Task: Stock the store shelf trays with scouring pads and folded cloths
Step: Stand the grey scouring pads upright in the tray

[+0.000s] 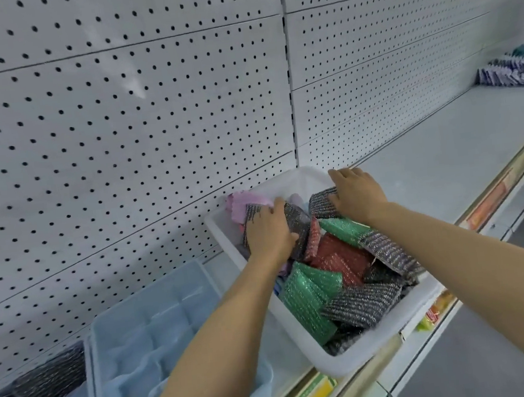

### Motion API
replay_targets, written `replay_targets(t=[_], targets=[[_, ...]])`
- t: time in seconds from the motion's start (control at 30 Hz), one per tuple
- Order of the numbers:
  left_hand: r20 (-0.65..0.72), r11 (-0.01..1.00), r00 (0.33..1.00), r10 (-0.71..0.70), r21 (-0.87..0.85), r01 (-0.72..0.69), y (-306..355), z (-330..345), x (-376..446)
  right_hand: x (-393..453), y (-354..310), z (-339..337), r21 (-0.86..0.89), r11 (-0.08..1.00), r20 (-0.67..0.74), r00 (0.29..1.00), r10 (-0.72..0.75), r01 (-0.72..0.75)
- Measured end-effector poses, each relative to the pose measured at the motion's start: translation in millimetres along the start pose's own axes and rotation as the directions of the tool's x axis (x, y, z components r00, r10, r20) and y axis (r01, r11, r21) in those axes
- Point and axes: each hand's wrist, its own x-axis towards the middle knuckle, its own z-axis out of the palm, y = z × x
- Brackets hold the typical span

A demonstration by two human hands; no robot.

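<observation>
A white plastic bin [353,356] sits on the shelf, filled with glittery scouring pads: green [305,301], red [336,258] and silver-grey [361,306]. Pink folded cloths [241,202] lie at its far left corner. My left hand [268,233] grips a silver-grey pad [295,219] at the bin's far left side. My right hand [356,194] lies over another silver-grey pad [321,201] near the far right rim, fingers curled over its edge.
A light blue empty tray [145,329] stands left of the bin, and another tray with grey pads [31,391] is at the far left. Pegboard [116,133] backs the shelf. Purple and teal packs [513,68] lie far right. The shelf edge [489,201] carries price labels.
</observation>
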Motion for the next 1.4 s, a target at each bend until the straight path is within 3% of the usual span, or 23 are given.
replay_targets(t=[0.17, 0.33, 0.4, 0.5, 0.7, 0.83, 1.03, 1.3, 1.4], targets=[[0.046, 1.0, 0.999, 0.012, -0.023, -0.011, -9.1, -9.4, 11.0, 26.7, 11.4, 15.4, -0.219, 0.975, 0.213, 0.977, 0.0, 0.048], [0.067, 0.926, 0.996, -0.063, -0.369, 0.084, -13.4, -16.4, 16.8, 34.6, 1.3, 25.3, -0.267, 0.961, 0.195, 0.981, -0.014, 0.067], [0.074, 0.896, 0.995, -0.074, -0.434, 0.099, -16.0, -23.3, 19.3, 33.5, -0.8, 25.7, -0.136, 0.991, 0.083, 0.997, -0.007, 0.018], [0.073, 0.812, 0.993, -0.093, -0.572, 0.118, -21.8, -43.4, 17.7, 30.8, -0.5, 14.2, 0.318, 0.947, -0.034, 0.998, 0.058, -0.045], [-0.033, 0.721, 0.998, -0.055, -0.693, 0.016, -45.5, -91.6, -5.1, 16.6, -27.1, -27.7, 0.642, 0.761, -0.166, 0.986, 0.016, 0.095], [-0.064, 0.747, 0.997, -0.047, -0.664, -0.008, -73.6, -121.6, -24.9, 2.4, -72.6, -40.3, 0.725, 0.668, -0.17, 0.984, -0.059, 0.166], [-0.092, 0.758, 0.991, -0.099, -0.652, 0.015, -140.8, -159.8, -76.7, -22.1, -148.9, -42.3, 0.755, 0.616, -0.186, 0.974, -0.13, 0.226], [-0.098, 0.733, 0.959, -0.264, -0.666, 0.134, -244.9, -204.8, -161.4, -48.3, -260.1, -29.0, 0.813, 0.516, -0.157, 0.954, -0.255, 0.272], [-0.024, 0.734, 0.951, -0.309, -0.641, 0.223, -277.6, -212.5, -189.9, -58.4, -297.9, -22.1, 0.831, 0.485, -0.143, 0.947, -0.287, 0.273]])
